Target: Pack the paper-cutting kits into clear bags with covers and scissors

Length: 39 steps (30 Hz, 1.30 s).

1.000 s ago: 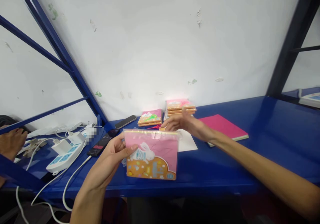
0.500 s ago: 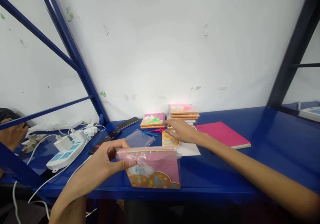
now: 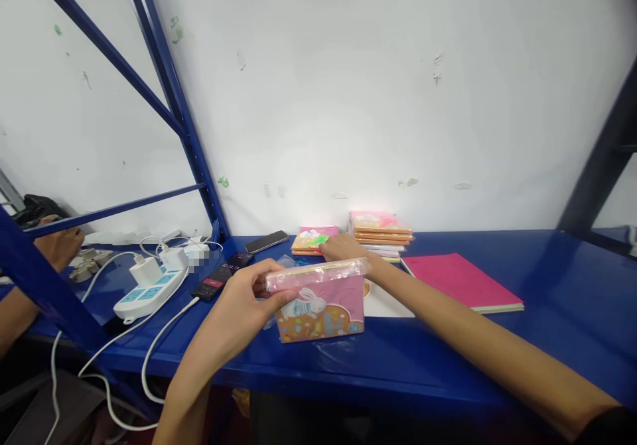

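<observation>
My left hand (image 3: 243, 292) grips the top of a pink and orange rabbit-print notebook (image 3: 318, 319) sealed in a clear plastic bag, with the thumb across the front. My right hand (image 3: 346, 249) lies palm down, fingers against the edge of a single pink and orange notebook (image 3: 313, 239). Just right of it is a stack of similar notebooks (image 3: 381, 228). Under my right forearm is a white sheet of paper (image 3: 385, 304). A small clear plastic bag (image 3: 286, 260) is mostly hidden behind the held notebook.
A magenta folder (image 3: 462, 282) lies on the blue metal shelf (image 3: 448, 345). Two phones (image 3: 266, 241) (image 3: 219, 276) lie left of the notebooks, beside a white power strip (image 3: 149, 290) with cables. Another person's hand (image 3: 62, 246) shows far left.
The view has swung left, shifting everything right. The bag's top edge now sits lower across the notebook's front. My right hand has moved left toward the single notebook.
</observation>
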### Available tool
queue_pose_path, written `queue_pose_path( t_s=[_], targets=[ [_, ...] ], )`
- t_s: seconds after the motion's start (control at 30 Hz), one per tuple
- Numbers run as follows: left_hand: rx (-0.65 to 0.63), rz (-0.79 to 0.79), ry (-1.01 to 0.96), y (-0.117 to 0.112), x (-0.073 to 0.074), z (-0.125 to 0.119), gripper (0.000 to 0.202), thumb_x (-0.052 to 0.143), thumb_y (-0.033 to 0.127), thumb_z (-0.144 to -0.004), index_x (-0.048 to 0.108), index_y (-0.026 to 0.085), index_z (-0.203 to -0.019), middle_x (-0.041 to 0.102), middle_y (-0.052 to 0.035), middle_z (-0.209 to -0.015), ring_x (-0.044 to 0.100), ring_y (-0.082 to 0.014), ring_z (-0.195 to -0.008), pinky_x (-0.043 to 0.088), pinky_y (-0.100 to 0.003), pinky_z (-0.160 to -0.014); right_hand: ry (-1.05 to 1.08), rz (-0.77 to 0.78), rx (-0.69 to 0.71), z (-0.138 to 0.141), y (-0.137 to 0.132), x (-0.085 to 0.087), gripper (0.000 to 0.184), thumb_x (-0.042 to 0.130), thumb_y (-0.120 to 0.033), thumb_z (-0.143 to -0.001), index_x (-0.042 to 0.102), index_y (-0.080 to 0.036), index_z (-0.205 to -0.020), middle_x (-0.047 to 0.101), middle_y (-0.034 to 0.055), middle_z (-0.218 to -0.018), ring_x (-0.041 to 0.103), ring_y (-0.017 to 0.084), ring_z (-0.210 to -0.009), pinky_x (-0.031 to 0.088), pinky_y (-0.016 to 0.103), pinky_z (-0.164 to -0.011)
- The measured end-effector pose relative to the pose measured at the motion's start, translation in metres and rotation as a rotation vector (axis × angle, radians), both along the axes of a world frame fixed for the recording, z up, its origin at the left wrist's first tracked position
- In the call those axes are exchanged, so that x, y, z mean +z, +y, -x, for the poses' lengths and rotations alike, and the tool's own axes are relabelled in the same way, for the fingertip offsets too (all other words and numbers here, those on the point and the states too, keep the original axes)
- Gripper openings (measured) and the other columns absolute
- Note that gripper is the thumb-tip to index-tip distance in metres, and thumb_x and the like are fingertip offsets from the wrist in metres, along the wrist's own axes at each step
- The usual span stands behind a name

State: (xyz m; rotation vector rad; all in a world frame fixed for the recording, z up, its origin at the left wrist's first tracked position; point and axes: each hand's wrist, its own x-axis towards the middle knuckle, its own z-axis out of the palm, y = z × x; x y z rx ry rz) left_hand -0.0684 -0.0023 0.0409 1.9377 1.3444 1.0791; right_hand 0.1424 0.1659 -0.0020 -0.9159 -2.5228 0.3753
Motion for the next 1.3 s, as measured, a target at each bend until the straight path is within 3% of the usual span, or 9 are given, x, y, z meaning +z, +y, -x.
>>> queue_pose_path(
  t_s=[0.1, 0.17, 0.23, 0.33, 0.47, 0.67, 0.9, 1.1, 1.3],
  targets=[
    [0.025, -0.018, 0.002, -0.001, -0.002, 0.002, 0.032, 0.074, 0.034, -0.084, 0.067, 0.025, -0.113, 0.075, -0.0036, -0.102, 0.071, -0.0246, -0.088, 0.056, -0.031, -0.076, -0.079, -0.098, -0.154, -0.012, 0.003, 0.024, 0.024, 0.063, -0.030, -0.096, 0.069, -0.013, -0.113, 0.070, 0.0144, -0.111, 0.067, 0.026, -0.099, 0.053, 0.045, -0.088],
    [0.034, -0.033, 0.020, -0.001, -0.003, 0.001, 0.035, 0.073, 0.034, -0.085, 0.065, 0.026, -0.118, 0.074, -0.0041, -0.107, 0.071, -0.0251, -0.091, 0.056, -0.032, -0.077, -0.083, -0.162, -0.213, -0.025, 0.000, 0.050, 0.023, 0.058, -0.027, -0.096, 0.074, -0.011, -0.102, 0.073, 0.0170, -0.096, 0.067, 0.029, -0.093, 0.049, 0.044, -0.083],
    [0.037, -0.046, 0.034, 0.001, -0.003, -0.001, 0.032, 0.070, 0.040, -0.087, 0.066, 0.026, -0.116, 0.073, -0.0051, -0.112, 0.070, -0.0261, -0.095, 0.056, -0.033, -0.079, -0.056, -0.216, -0.229, -0.041, -0.012, 0.081, 0.028, 0.052, -0.031, -0.098, 0.074, -0.015, -0.105, 0.074, 0.0142, -0.098, 0.067, 0.027, -0.089, 0.047, 0.040, -0.079],
    [0.044, -0.046, 0.035, 0.004, -0.005, -0.007, 0.030, 0.063, 0.048, -0.091, 0.067, 0.024, -0.110, 0.072, -0.0048, -0.113, 0.069, -0.0258, -0.099, 0.054, -0.032, -0.081, 0.018, -0.233, -0.115, -0.065, -0.048, 0.127, 0.034, 0.051, -0.041, -0.098, 0.074, -0.019, -0.109, 0.075, 0.0085, -0.098, 0.066, 0.021, -0.082, 0.045, 0.034, -0.072],
    [0.107, -0.075, 0.027, 0.008, -0.008, -0.015, 0.031, 0.057, 0.051, -0.094, 0.067, 0.022, -0.096, 0.072, -0.0028, -0.096, 0.066, -0.0223, -0.087, 0.049, -0.029, -0.072, -0.119, 0.000, 0.129, -0.084, -0.100, 0.162, 0.036, 0.056, -0.050, -0.095, 0.075, -0.024, -0.112, 0.075, 0.0052, -0.100, 0.067, 0.021, -0.085, 0.046, 0.030, -0.071],
    [0.204, -0.129, 0.025, 0.011, -0.012, -0.022, 0.038, 0.056, 0.055, -0.094, 0.061, 0.020, -0.081, 0.059, 0.0018, -0.073, 0.055, -0.0163, -0.070, 0.041, -0.026, -0.063, -0.369, 0.156, 0.192, -0.068, -0.126, 0.148, 0.024, 0.063, -0.041, -0.092, 0.078, -0.028, -0.106, 0.075, 0.0018, -0.090, 0.066, 0.018, -0.074, 0.044, 0.027, -0.062],
    [0.263, -0.143, 0.018, 0.013, -0.015, -0.026, 0.048, 0.051, 0.061, -0.094, 0.048, 0.020, -0.069, 0.041, 0.0053, -0.061, 0.039, -0.0123, -0.058, 0.029, -0.024, -0.054, -0.186, -0.147, 0.089, -0.058, -0.116, 0.134, 0.026, 0.060, -0.032, -0.092, 0.072, -0.030, -0.115, 0.072, 0.0025, -0.089, 0.060, 0.015, -0.065, 0.034, 0.025, -0.054],
    [0.302, -0.146, 0.046, 0.012, -0.015, -0.029, 0.044, 0.054, 0.060, -0.091, 0.057, 0.020, -0.075, 0.051, 0.0032, -0.065, 0.047, -0.0150, -0.063, 0.034, -0.024, -0.058, -0.078, -0.203, 0.137, -0.059, -0.118, 0.143, 0.026, 0.062, -0.030, -0.092, 0.071, -0.030, -0.117, 0.072, 0.0013, -0.088, 0.061, 0.015, -0.068, 0.035, 0.025, -0.057],
    [0.345, -0.144, 0.050, 0.009, -0.010, -0.035, 0.038, 0.061, 0.057, -0.087, 0.061, 0.020, -0.078, 0.058, 0.0017, -0.071, 0.051, -0.0171, -0.069, 0.037, -0.025, -0.060, -0.138, -0.206, 0.175, -0.046, -0.113, 0.134, 0.025, 0.061, -0.026, -0.092, 0.074, -0.028, -0.113, 0.072, 0.0033, -0.086, 0.061, 0.017, -0.070, 0.034, 0.026, -0.057]
  ],
)
